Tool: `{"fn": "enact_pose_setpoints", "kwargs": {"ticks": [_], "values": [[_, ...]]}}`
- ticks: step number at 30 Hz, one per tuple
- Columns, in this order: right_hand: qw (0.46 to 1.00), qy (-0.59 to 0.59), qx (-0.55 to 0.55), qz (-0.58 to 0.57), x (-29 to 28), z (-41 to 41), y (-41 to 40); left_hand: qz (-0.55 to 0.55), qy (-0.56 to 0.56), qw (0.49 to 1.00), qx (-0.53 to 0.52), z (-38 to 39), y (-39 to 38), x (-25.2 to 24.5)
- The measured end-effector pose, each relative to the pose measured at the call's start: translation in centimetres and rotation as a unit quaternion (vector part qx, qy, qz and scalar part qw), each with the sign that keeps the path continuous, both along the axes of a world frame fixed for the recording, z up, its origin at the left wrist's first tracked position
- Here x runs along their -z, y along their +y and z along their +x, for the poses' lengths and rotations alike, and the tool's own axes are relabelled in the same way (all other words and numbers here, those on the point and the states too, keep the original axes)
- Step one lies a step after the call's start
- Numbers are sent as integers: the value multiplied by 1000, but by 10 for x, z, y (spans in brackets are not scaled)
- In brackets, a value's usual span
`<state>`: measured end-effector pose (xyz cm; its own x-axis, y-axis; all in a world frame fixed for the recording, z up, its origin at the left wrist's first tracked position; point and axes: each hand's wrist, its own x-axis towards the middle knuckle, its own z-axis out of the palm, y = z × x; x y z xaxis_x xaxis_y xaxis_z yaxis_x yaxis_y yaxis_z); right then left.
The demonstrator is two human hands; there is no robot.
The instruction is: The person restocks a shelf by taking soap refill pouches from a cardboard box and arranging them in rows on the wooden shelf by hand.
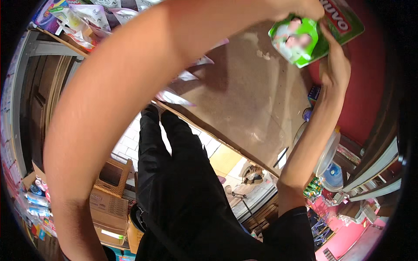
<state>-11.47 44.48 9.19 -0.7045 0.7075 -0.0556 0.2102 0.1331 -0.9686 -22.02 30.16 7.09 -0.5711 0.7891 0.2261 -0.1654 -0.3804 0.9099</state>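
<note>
A green printed flat pack (315, 49), with a red Nuvo panel and rounded corners, is at the upper right. My left hand (308, 8) reaches across from the left and grips its upper edge; its fingers are partly cut off by the picture's edge and the pack. My right hand (336, 65) holds the pack from the right and below, its fingers along the pack's side. Below and left of the pack lies a scuffed brown tabletop (241, 107), with several white and purple pouches (174, 98) at its left side, partly hidden behind my left arm.
More pouches (88, 16) stand at the upper left. Low on the left are a brown woven-pattern plastic stool (125, 173) and a cardboard box (109, 205). At the right are a red wall (365, 98), a clear round container (328, 153) and a blue fan (333, 176).
</note>
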Motion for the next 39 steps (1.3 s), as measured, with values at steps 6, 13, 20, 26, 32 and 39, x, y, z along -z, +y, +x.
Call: {"fn": "enact_pose_setpoints", "kwargs": {"ticks": [6, 13, 20, 26, 32, 39], "values": [[989, 30, -135, 45, 19, -94, 5, -117, 22, 993, -29, -81, -6, 7], [985, 33, -171, -10, 66, -185, -3, -166, 38, 982, -82, -154, -12, 33], [979, 30, -187, -74, 106, -242, 8, -221, 43, 967, -118, -213, 2, 64], [975, 26, -195, -103, 123, -262, 14, -266, 39, 957, -111, -257, 27, 95], [972, 26, -201, -121, 126, -269, 12, -285, 34, 955, -73, -277, 38, 116], [970, 27, -202, -133, 127, -264, 13, -281, 28, 957, -70, -274, 35, 112]]}}
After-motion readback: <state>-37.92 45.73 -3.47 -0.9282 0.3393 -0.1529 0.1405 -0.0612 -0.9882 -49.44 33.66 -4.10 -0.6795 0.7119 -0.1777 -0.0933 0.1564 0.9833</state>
